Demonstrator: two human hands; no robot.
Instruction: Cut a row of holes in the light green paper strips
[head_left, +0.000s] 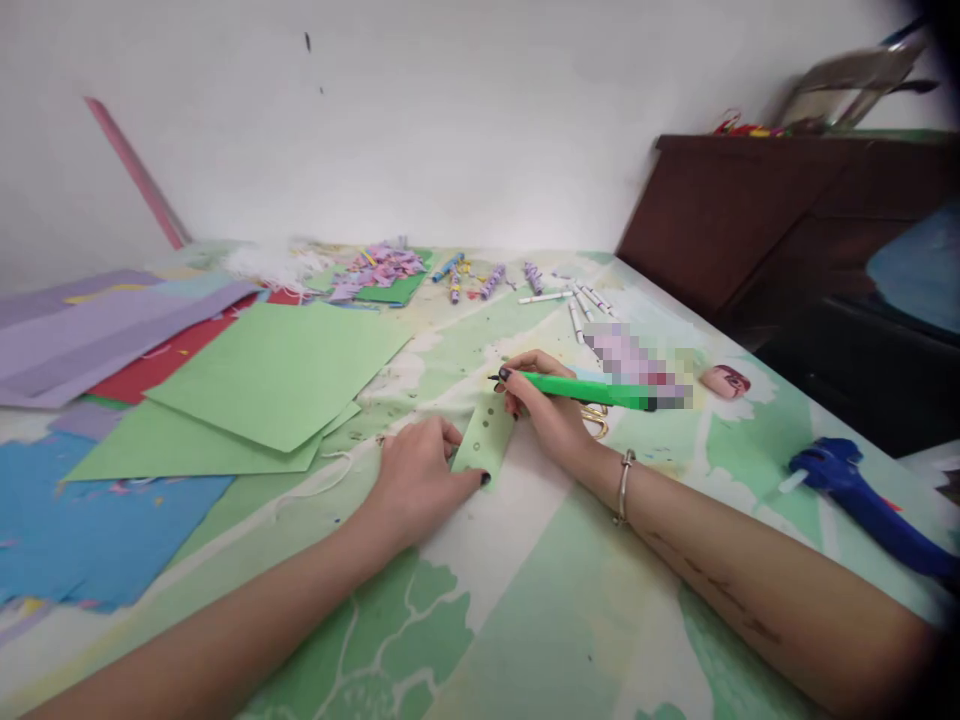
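A small light green paper strip (491, 432) with a row of dark dots and a little ring drawn on it lies on the tablecloth. My left hand (421, 470) grips its left edge, the thumb pressed on the near end and the fingers curled beside it. In my right hand (551, 405) is a green marker (592, 388), held in a writing grip with its black tip pointing left over the strip's far end. Part of the strip's right side is covered by that hand. Gold-handled scissors (598, 420) lie partly hidden behind my right wrist.
Green sheets (281, 375), purple sheets (112, 330) and blue paper (97, 520) lie at left. Paper scraps (386, 268), purple-wrapped rolls (493, 281) and white pens (577, 320) lie farther back. A pink eraser-like block (725, 381) and blue glue gun (862, 500) are at right.
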